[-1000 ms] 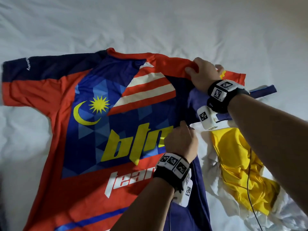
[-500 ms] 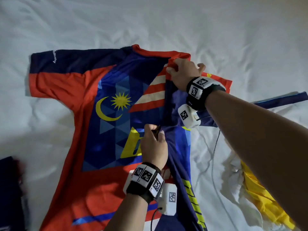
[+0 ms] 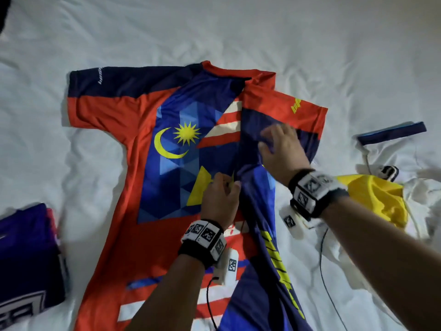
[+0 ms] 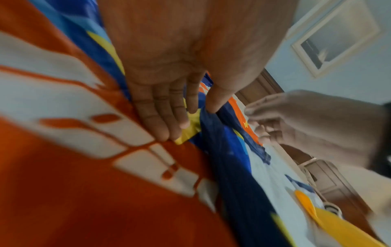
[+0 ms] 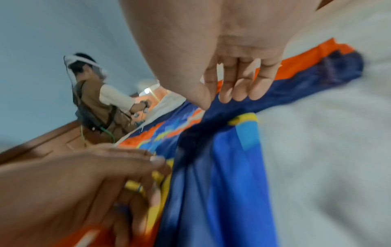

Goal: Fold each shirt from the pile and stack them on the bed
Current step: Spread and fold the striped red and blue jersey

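A: Where is the shirt lying?
B: The red and blue shirt [image 3: 124, 223] is lying flat on the bed [image 3: 238, 32], one side folded over.
A: And the grips?
B: I am pressing the fold with my left grip [image 3: 220, 201], fingers straight. My right grip [image 3: 282, 149] is resting flat on the folded part, holding nothing.

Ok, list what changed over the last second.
The right hand folded one side of the jersey inward over the chest, let go of the shoulder edge and now lies flat on the folded sleeve. The left hand stays pressing the fold line; the other sleeve stays spread on the bed.
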Demonstrator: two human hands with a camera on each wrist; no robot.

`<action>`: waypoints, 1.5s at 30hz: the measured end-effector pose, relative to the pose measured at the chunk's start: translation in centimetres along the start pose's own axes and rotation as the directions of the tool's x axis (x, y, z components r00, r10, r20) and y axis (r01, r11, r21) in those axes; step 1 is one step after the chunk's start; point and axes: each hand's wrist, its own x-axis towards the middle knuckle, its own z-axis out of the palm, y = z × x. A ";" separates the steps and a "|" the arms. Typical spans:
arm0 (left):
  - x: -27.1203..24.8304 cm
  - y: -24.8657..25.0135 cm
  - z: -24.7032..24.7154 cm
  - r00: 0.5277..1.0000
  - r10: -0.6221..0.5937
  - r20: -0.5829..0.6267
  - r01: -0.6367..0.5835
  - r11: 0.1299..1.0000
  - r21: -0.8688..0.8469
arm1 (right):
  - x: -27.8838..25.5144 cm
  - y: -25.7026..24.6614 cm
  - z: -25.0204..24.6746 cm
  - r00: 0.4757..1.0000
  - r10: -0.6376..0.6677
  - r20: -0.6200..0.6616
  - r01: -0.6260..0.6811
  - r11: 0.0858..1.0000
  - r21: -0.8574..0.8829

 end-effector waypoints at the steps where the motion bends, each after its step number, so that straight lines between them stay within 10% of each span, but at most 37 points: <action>1: -0.9 -0.6 -0.4 1.000 0.013 0.017 -0.013 1.000 0.012 | -3.0 0.3 0.2 0.999 0.014 0.049 -0.015 1.000 0.021; 14: -17.0 -7.8 -3.0 0.979 -0.049 0.197 -0.025 0.934 0.357 | -30.7 -1.6 0.4 0.818 0.454 0.354 -0.351 0.880 -0.320; 21: -19.6 -9.0 -2.8 0.980 -0.014 0.196 -0.053 0.942 0.332 | -32.6 -3.7 -2.0 0.792 0.523 0.313 -0.415 0.839 -0.353; 29: -18.7 -9.0 -3.8 0.965 -0.079 0.248 0.008 0.961 0.275 | -32.6 -9.8 -2.2 0.878 0.351 0.326 -0.156 0.853 -0.497; 36: -18.0 -9.6 -4.3 0.929 -0.232 0.290 0.207 0.972 0.115 | -34.3 -13.4 2.2 0.775 0.311 0.550 -0.384 0.923 0.018; 41: -19.8 -7.9 -4.1 0.918 -0.300 0.258 0.270 0.952 0.147 | -34.9 -8.8 2.1 0.795 0.567 0.216 -0.592 0.802 0.074; 45: -21.4 -8.0 -2.2 0.926 -0.332 0.181 0.268 0.914 0.304 | -34.4 -7.3 2.3 0.667 0.722 0.187 -0.733 0.680 -0.011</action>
